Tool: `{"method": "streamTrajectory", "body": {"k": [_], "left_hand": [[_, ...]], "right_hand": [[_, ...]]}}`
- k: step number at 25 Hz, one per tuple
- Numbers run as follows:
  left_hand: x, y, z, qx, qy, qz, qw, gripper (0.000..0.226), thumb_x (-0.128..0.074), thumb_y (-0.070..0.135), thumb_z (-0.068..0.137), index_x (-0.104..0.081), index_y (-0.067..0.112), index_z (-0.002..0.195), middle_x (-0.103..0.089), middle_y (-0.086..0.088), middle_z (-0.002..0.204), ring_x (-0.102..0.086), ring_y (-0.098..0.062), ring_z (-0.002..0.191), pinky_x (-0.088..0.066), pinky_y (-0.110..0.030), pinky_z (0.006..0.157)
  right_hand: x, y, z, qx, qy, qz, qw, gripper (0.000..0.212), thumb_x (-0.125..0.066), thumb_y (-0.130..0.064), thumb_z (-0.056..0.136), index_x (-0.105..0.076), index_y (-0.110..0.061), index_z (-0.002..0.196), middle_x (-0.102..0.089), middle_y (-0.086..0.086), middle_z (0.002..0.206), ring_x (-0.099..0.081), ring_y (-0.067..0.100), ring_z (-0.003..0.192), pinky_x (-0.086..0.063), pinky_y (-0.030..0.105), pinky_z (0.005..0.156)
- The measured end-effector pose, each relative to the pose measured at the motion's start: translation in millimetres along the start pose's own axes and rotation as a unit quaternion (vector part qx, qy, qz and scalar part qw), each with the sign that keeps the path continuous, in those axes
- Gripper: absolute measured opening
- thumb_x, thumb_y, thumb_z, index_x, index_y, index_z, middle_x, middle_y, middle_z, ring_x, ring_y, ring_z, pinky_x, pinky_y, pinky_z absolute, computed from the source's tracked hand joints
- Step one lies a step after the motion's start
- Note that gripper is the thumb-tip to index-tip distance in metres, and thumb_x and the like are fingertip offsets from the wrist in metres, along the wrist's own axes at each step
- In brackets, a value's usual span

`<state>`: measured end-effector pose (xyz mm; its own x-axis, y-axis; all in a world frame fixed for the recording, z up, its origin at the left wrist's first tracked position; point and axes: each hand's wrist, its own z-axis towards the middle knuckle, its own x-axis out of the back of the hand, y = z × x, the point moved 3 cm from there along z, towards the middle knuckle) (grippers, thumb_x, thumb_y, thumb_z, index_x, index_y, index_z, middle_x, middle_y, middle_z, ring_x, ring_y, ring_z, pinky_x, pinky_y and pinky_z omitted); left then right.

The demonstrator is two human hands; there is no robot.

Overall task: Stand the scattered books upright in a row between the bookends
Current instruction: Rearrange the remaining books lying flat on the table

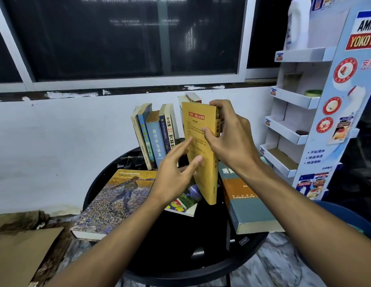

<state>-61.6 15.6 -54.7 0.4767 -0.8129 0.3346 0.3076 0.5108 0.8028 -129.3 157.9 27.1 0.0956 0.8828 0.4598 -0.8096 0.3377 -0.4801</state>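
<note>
My right hand (230, 139) grips a yellow book (198, 162) by its spine and upper part, holding it upright above the round black table (180, 255). My left hand (176, 172) is open, its straight fingers against the yellow cover's lower left side. Several books (154, 139) stand upright in a row at the table's back, leaning slightly left. Another pale book (190, 99) stands behind the yellow one. A large painted-cover handbook (116, 204) lies flat at left, a thick orange-and-grey book (249, 206) lies flat at right, and a colourful thin book (184, 201) lies between them. No bookend is visible.
A white wall and dark window stand behind the table. A cardboard display rack (290, 129) with shelves stands close at right. Brown cardboard (21, 251) lies on the floor at left. A blue tub (346, 220) sits at lower right.
</note>
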Motion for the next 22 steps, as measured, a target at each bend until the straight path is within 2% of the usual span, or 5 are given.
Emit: {"method": "streamTrajectory", "body": {"k": [3, 6, 14, 19, 22], "left_hand": [[15.1, -12.3, 19.3, 0.001, 0.045, 0.073, 0.996, 0.061, -0.068, 0.040, 0.094, -0.044, 0.036, 0.149, -0.045, 0.012, 0.152, -0.044, -0.007, 0.137, -0.049, -0.040, 0.109], [30.6, -24.8, 48.6, -0.013, 0.073, 0.163, 0.984, 0.063, -0.070, 0.030, 0.094, -0.043, 0.028, 0.151, -0.045, 0.005, 0.153, -0.040, -0.015, 0.142, -0.035, -0.043, 0.118], [57.7, -42.6, 132.8, -0.002, 0.073, 0.429, 0.900, 0.069, -0.070, 0.030, 0.091, -0.038, 0.036, 0.152, -0.023, 0.003, 0.165, -0.008, -0.023, 0.154, -0.002, -0.064, 0.118], [60.3, -45.9, 151.2, 0.008, 0.048, 0.490, 0.871, 0.066, -0.071, 0.038, 0.090, -0.041, 0.037, 0.149, -0.037, 0.008, 0.160, -0.011, -0.023, 0.155, 0.004, -0.071, 0.113], [61.3, -43.5, 148.0, -0.003, 0.061, 0.476, 0.877, 0.056, -0.071, 0.038, 0.090, -0.048, 0.036, 0.142, -0.057, 0.007, 0.143, -0.036, -0.021, 0.145, 0.001, -0.068, 0.115]], "right_hand": [[6.2, 1.5, 4.6, 0.001, 0.006, -0.013, 1.000, 0.051, -0.075, -0.015, 0.089, -0.047, -0.016, 0.132, -0.067, 0.005, 0.123, -0.057, 0.003, 0.094, -0.034, -0.011, 0.067], [9.4, 2.2, 7.9, 0.004, 0.005, -0.012, 1.000, 0.050, -0.076, -0.012, 0.088, -0.049, -0.012, 0.131, -0.069, 0.005, 0.120, -0.055, 0.001, 0.091, -0.035, -0.010, 0.068], [-5.3, -5.3, 30.1, 0.022, -0.001, -0.024, 0.999, 0.051, -0.078, -0.014, 0.086, -0.049, -0.016, 0.129, -0.070, 0.001, 0.111, -0.057, 0.003, 0.086, -0.039, -0.007, 0.066], [-21.9, -14.2, 52.8, 0.052, 0.004, -0.050, 0.997, 0.051, -0.078, -0.019, 0.085, -0.051, -0.020, 0.129, -0.072, 0.000, 0.102, -0.067, 0.018, 0.085, -0.060, 0.035, 0.074], [-27.0, -24.0, 68.1, 0.050, 0.005, -0.065, 0.997, 0.047, -0.076, -0.024, 0.082, -0.053, -0.024, 0.123, -0.069, -0.003, 0.096, -0.065, 0.022, 0.083, -0.059, 0.043, 0.069]]}}
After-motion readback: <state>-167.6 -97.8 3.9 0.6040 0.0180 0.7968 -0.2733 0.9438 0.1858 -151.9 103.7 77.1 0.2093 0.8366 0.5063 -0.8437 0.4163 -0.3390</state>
